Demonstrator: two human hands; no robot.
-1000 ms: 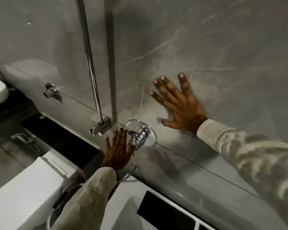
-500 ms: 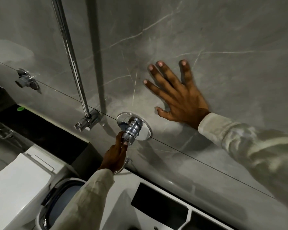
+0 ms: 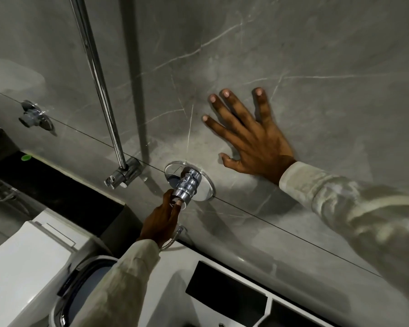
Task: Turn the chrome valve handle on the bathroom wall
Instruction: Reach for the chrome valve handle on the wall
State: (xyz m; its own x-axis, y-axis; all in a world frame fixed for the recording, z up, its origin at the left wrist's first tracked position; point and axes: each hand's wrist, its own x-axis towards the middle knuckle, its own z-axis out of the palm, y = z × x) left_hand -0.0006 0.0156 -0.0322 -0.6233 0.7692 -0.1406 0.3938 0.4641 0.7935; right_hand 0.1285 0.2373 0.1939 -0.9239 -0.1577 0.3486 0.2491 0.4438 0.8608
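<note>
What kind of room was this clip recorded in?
Most likely a bathroom: a chrome valve handle on a grey marble-look wall, a chrome rail beside it, and what looks like a white toilet below.

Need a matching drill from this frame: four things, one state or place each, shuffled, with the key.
1. left hand
2. right hand
3. chrome valve handle
4. chrome rail

A. flat on the grey wall, fingers spread
B. sticks out of a round plate
C. fingertips at the handle's outer end
D. runs down into a bracket left of the handle

Pairs: 1-C, 2-A, 3-B, 4-D
</note>
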